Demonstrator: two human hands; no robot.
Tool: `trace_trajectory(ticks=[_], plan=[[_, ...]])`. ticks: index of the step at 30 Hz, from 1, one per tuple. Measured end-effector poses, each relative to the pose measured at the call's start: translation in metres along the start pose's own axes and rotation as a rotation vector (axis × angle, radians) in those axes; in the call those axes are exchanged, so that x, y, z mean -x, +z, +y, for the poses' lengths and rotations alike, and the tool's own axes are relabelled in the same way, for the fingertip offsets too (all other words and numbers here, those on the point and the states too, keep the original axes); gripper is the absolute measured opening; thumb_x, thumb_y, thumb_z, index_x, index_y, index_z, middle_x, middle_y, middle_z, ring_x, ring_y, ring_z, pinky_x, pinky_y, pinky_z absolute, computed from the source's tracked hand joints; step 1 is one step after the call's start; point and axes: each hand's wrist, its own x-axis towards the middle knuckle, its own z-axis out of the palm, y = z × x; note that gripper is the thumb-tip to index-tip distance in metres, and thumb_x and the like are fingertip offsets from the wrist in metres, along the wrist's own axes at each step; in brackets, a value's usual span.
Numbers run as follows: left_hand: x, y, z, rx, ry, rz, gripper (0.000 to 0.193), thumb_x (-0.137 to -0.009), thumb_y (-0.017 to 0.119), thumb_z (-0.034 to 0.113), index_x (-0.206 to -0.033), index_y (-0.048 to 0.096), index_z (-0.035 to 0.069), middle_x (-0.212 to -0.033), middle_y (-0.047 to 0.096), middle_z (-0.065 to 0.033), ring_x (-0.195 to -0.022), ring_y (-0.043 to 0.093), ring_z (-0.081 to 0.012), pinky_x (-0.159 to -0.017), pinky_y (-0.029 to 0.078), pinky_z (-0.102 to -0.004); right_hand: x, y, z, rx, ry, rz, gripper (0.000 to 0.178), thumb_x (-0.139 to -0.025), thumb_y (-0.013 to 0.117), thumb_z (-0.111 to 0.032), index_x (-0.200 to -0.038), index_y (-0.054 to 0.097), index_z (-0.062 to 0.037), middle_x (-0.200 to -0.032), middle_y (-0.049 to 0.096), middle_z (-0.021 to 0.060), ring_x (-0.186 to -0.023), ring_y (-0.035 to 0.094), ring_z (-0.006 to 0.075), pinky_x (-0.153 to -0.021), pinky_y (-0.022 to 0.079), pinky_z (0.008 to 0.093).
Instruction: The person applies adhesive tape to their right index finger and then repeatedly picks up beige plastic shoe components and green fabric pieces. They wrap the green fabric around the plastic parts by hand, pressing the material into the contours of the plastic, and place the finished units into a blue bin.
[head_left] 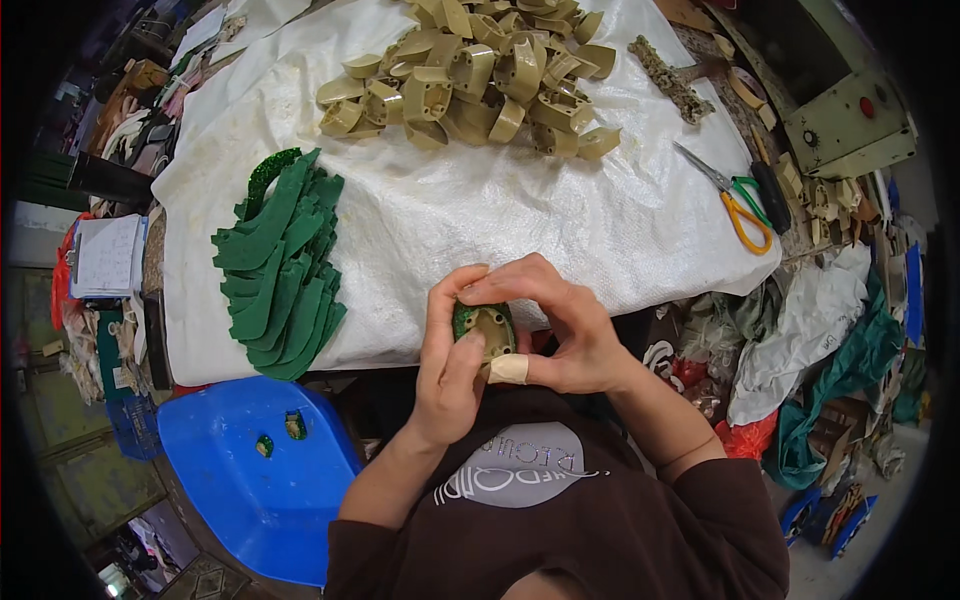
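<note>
Close to my chest, at the table's front edge, both hands are closed around one small beige plastic shoe heel [490,325] with glittery green covering round its sides. Its hollow end, with screw holes, faces up. My left hand [443,365] grips it from the left, thumb against the near side. On the other side my right hand [575,325] curls over the far rim, and its thumb, wrapped in pale tape [508,369], presses the near end. Left of my hands lies a fanned stack of green cut pieces [280,275]. A heap of bare beige heels [475,85] sits farther back.
White woven sheeting [400,220] covers the table. Scissors with orange handles [745,222] lie at right beside a green-handled tool [750,198]. A blue basin [230,500] at lower left holds two green-covered heels [295,424]. A clipboard [107,257] stands far left; a control box [850,125], upper right.
</note>
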Motion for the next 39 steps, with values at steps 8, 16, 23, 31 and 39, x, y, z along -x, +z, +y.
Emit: trace_trajectory(ticks=[8, 16, 23, 31, 39], plan=[[0.002, 0.006, -0.007, -0.065, 0.147, -0.053, 0.079, -0.089, 0.038, 0.060, -0.141, 0.013, 0.006, -0.122, 0.044, -0.0147, -0.103, 0.052, -0.0210, -0.086, 0.045, -0.0323, -0.012, -0.001, 0.000, -0.635, 0.495, 0.002, 0.023, -0.091, 0.053, -0.021, -0.103, 0.059, -0.0034, -0.107, 0.045, 0.0069, -0.068, 0.057, 0.0104, -0.038, 0.046, 0.0162], [0.000, 0.012, -0.021, -0.418, 0.383, 0.125, 0.075, -0.094, 0.033, 0.056, -0.136, 0.023, -0.005, -0.125, 0.041, -0.0156, -0.114, 0.044, -0.0208, -0.097, 0.037, -0.0331, -0.001, 0.012, 0.011, -0.428, 0.181, -0.065, 0.016, -0.091, 0.052, -0.019, -0.099, 0.060, -0.0067, -0.111, 0.051, 0.0082, -0.106, 0.048, 0.0221, -0.092, 0.038, 0.0339], [-0.003, 0.015, -0.012, -0.176, 0.334, 0.225, 0.049, -0.095, 0.034, 0.031, -0.135, 0.029, 0.002, -0.116, 0.047, -0.0142, -0.104, 0.051, -0.0202, -0.092, 0.041, -0.0331, 0.011, 0.032, 0.002, -0.659, 0.283, 0.064, 0.031, -0.095, 0.042, -0.016, -0.124, 0.049, -0.0061, -0.118, 0.045, 0.0082, -0.108, 0.046, 0.0186, -0.095, 0.035, 0.0319], [-0.001, 0.003, -0.019, -0.251, 0.266, 0.173, 0.051, -0.097, 0.032, 0.038, -0.138, 0.025, 0.007, -0.116, 0.048, -0.0133, -0.099, 0.051, -0.0191, -0.086, 0.042, -0.0328, 0.013, 0.040, 0.014, -0.491, 0.146, 0.151, 0.034, -0.095, 0.048, -0.020, -0.126, 0.049, -0.0056, -0.107, 0.050, 0.0074, -0.093, 0.049, 0.0146, -0.084, 0.040, 0.0288], [-0.006, -0.022, -0.016, 0.144, 0.136, -0.120, 0.087, -0.085, 0.027, 0.073, -0.146, 0.005, 0.015, -0.120, 0.048, -0.0169, -0.105, 0.052, -0.0260, -0.090, 0.043, -0.0404, 0.002, 0.009, -0.003, -0.390, 0.423, 0.149, 0.052, -0.090, 0.054, -0.040, -0.128, 0.047, -0.0041, -0.101, 0.054, 0.0083, -0.082, 0.055, 0.0177, -0.074, 0.045, 0.0329]])
